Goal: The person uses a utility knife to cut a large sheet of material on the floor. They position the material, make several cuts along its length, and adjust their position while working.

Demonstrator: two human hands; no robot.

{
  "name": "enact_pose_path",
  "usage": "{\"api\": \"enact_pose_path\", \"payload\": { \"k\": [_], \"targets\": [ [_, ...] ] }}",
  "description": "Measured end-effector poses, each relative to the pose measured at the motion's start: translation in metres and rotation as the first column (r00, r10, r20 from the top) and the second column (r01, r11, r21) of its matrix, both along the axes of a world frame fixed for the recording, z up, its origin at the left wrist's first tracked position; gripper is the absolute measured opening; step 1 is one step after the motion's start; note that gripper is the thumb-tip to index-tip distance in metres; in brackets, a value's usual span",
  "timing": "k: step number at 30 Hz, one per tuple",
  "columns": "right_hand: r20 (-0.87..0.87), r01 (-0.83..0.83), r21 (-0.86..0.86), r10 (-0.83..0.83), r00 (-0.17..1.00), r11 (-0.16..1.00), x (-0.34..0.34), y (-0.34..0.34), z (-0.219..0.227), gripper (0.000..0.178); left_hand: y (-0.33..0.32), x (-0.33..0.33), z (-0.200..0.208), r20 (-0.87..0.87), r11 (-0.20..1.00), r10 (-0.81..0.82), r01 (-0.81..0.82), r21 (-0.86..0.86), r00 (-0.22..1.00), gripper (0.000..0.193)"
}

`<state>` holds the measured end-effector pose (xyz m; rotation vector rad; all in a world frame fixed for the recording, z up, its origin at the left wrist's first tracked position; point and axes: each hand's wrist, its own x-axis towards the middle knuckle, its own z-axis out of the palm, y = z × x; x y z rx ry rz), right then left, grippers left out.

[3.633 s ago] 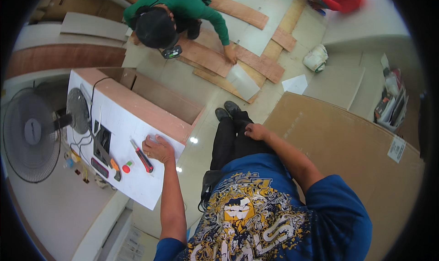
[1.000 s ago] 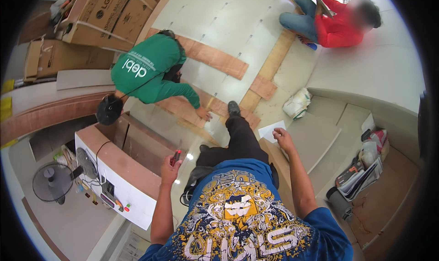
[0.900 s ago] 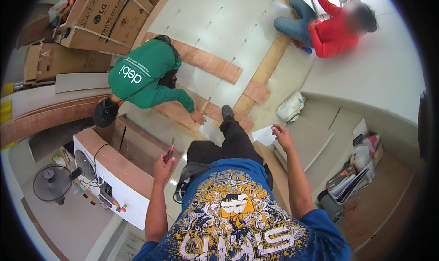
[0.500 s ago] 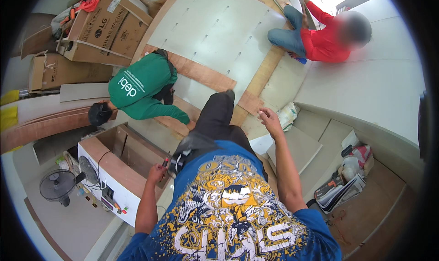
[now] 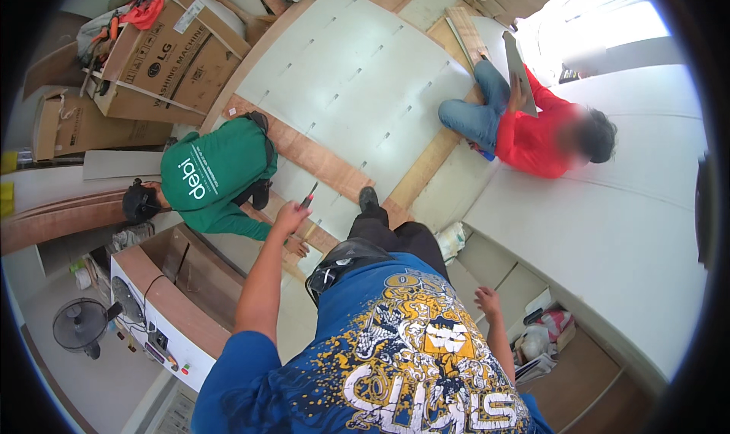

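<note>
My left hand (image 5: pixel 290 218) is raised in front of my body, closed around a slim hand tool (image 5: pixel 308 200) with a red-and-black handle and a thin dark tip pointing away from me. The tip's exact kind is too small to make out. Below it, a co-worker in a green shirt (image 5: pixel 217 168) bends to the floor, one hand resting by a wooden strip (image 5: pixel 319 160). At my right side hangs my right hand (image 5: pixel 488 301), its fingers loosely apart and holding nothing.
A large pale panel (image 5: pixel 334 69) framed by wooden strips covers the floor ahead. A co-worker in red (image 5: pixel 540 133) sits at the right holding a board (image 5: pixel 519 73). Cartons (image 5: pixel 163 54) stand at the far left; a fan (image 5: pixel 80 326) and an open wooden cabinet (image 5: pixel 190 267) are nearer.
My left hand has lifted forward with the tool. My right hand has dropped back to my side. My body has turned, and the red-shirted co-worker's board has come into fuller view.
</note>
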<state>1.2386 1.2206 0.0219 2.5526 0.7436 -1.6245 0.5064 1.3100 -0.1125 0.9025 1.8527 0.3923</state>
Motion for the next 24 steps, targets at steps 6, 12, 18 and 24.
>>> {"api": "enact_pose_path", "payload": {
  "k": [6, 12, 18, 24],
  "targets": [
    [0.055, 0.121, 0.046, -0.123, 0.991, 0.992, 0.028, 0.069, 0.022, 0.039, 0.165, 0.062, -0.002, 0.107, 1.0, 0.003, 0.0, -0.024, 0.994, 0.044],
    [-0.256, -0.167, 0.115, 0.192, 0.948, 0.979, 0.025, 0.186, -0.007, 0.044, 0.228, 0.092, -0.001, -0.034, 0.992, -0.012, 0.016, 0.128, 0.999, 0.046],
    [-0.246, -0.457, 0.151, 0.481, 0.842, 0.877, 0.068, 0.367, -0.047, 0.042, 0.148, 0.087, -0.005, 0.033, 0.836, 0.548, -0.547, -0.04, 0.836, 0.039],
    [-0.129, -0.444, 0.109, 0.455, 0.881, 0.889, 0.058, 0.587, -0.072, 0.025, -0.023, 0.208, 0.022, -0.139, 0.464, 0.851, -0.85, -0.251, 0.506, 0.036]
  ]
}}
